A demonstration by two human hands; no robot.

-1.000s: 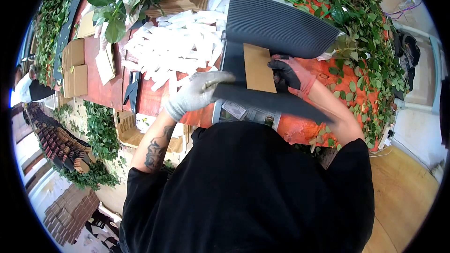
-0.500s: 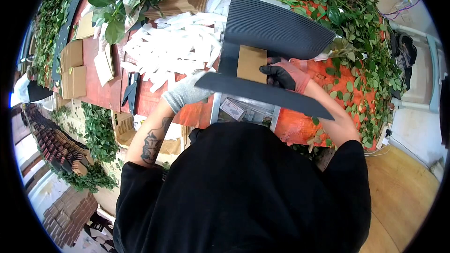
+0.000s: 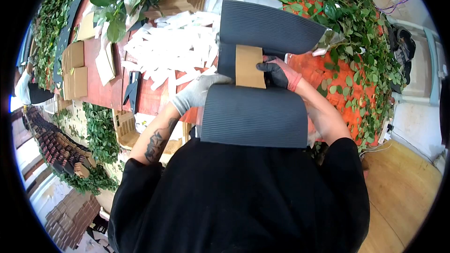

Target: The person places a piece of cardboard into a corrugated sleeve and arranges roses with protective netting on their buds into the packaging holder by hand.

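Firstly, left hand (image 3: 199, 90): pale grey knitted glove; fingers close together, lying at the far left corner of the near flap. Whether they grip it or only rest there, I cannot tell from where I stand.

Right hand (image 3: 280, 72): black-palmed glove with a pink back; thumb pressed over the right edge of a brown cardboard rectangle (image 3: 250, 67), other fingers partly hidden at that edge. Held, by the look of it, in a narrow pinch.

Position of the cardboard rectangle: between the hands, directly left of the right hand, which is the nearer and touches it; the left hand sits just beside its near left corner. Long axis runs away from the wearer, crossing the near flap's, which runs left to right.

Appearance: plain, flat, matt brown; no print visible.

Beneath and around it: one dark grey ribbed flap (image 3: 269, 27) rising beyond, another, the near flap (image 3: 254, 116), spread toward the wearer's black shirt (image 3: 239, 192); smooth dark panel (image 3: 227, 61) between them.

Further out: heap of white paper-like strips (image 3: 166, 47) to the left; black stapler-like tool (image 3: 132, 93) beyond that; red tabletop (image 3: 315, 70); leafy green stems (image 3: 349, 49) along the right; flower buds in white netting (image 3: 130, 0), far left.
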